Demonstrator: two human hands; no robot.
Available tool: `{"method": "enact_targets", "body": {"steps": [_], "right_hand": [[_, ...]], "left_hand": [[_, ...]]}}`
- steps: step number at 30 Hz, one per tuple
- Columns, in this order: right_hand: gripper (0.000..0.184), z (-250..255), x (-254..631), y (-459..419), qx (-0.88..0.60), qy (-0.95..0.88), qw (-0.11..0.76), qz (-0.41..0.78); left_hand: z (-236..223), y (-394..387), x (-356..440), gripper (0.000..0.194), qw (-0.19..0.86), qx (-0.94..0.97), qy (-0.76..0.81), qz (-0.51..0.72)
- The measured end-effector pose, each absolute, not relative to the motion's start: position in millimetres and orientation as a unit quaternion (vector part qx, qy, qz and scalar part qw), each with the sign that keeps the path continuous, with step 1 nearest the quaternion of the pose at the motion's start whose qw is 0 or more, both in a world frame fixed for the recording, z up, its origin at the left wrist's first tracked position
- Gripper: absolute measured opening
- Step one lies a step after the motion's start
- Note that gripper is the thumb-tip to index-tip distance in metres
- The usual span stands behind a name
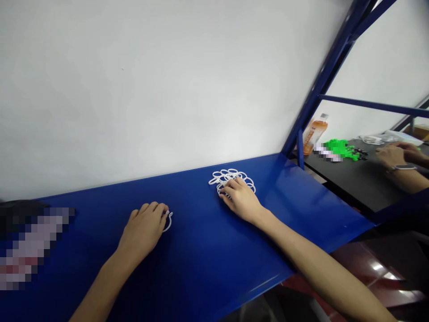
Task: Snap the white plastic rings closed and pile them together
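Note:
My left hand (pixel 142 228) is over the blue table, thumb and fingertips pinched on a white ring (pixel 170 222). A small loop stands out at the ring's top, and its left part is hidden behind my fingers. Farther right, my right hand (pixel 241 200) reaches onto a loose pile of white rings (pixel 233 172). Its fingers are bent and slightly apart, touching the near side of the pile. Rings show beside and between them, and the hand covers part of the pile.
The blue tabletop (pixel 197 264) meets a white wall. A blurred-out item (pixel 35 246) and something dark lie at the left. Past the blue frame post (pixel 321 80), another person's hands (pixel 395 156) are above a black table with a drink bottle (pixel 315 134) and green pieces (pixel 338 147).

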State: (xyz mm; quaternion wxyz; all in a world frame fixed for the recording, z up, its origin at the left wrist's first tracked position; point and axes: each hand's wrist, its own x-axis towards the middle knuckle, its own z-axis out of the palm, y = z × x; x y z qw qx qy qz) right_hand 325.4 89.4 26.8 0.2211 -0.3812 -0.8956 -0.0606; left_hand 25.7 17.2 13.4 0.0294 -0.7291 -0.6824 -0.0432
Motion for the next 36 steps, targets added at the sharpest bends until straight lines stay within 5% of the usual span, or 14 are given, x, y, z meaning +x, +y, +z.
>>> {"method": "enact_targets", "body": {"steps": [13,24,31,36], "right_hand": [[0.018,15,315,96,-0.378,-0.907,0.175,-0.061],[0.022,25,310,81,-0.347,-0.894,0.282,-0.026],[0.034,28,295,50,-0.283,-0.900,0.288,0.166],[0.014,23,291,41,-0.306,-0.856,0.320,0.265]], "left_hand": [[16,13,55,0.024,-0.012,-0.753,-0.653,-0.080],[17,10,66,0.022,-0.019,-0.755,-0.640,-0.141],[16,8,74,0.022,0.016,-0.754,-0.603,-0.260],[24,2,82,0.023,-0.052,-0.747,-0.559,-0.356]]}}
